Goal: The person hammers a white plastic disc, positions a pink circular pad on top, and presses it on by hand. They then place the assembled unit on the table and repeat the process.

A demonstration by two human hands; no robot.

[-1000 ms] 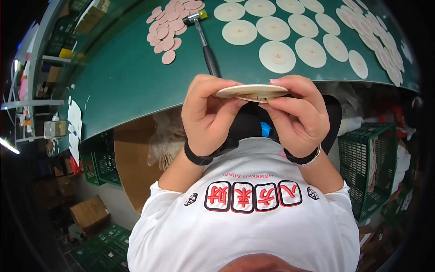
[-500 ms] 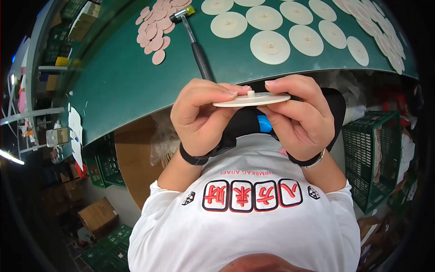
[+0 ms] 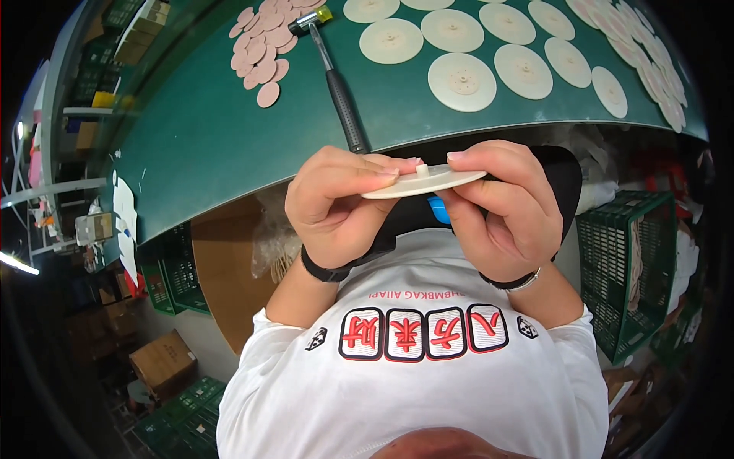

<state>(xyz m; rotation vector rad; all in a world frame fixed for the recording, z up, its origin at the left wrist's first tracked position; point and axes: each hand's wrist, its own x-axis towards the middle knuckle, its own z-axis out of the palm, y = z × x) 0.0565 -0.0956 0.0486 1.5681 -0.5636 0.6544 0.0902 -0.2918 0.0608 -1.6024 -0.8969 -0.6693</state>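
Between my two hands is a thin white plastic disc (image 3: 428,185) with a short peg standing up at its middle. It is seen nearly edge-on, above my lap and just off the table's near edge. My left hand (image 3: 336,200) pinches its left rim, fingers on top and thumb below. Its right rim is gripped by my right hand (image 3: 508,205) in the same way. Beyond my left hand a mallet (image 3: 342,107) with a black handle and a yellow-tipped head lies on the green table (image 3: 206,130).
Several white discs (image 3: 462,82) lie in rows on the table, with overlapping ones (image 3: 650,65) at the far right. Small pink discs (image 3: 264,50) are heaped near the mallet head. A green crate (image 3: 627,268) stands at my right, a cardboard box (image 3: 229,260) under the table.
My hands and the disc have come slightly down toward me, and the disc's right side is tilted up a little more. Both hands keep their grip.
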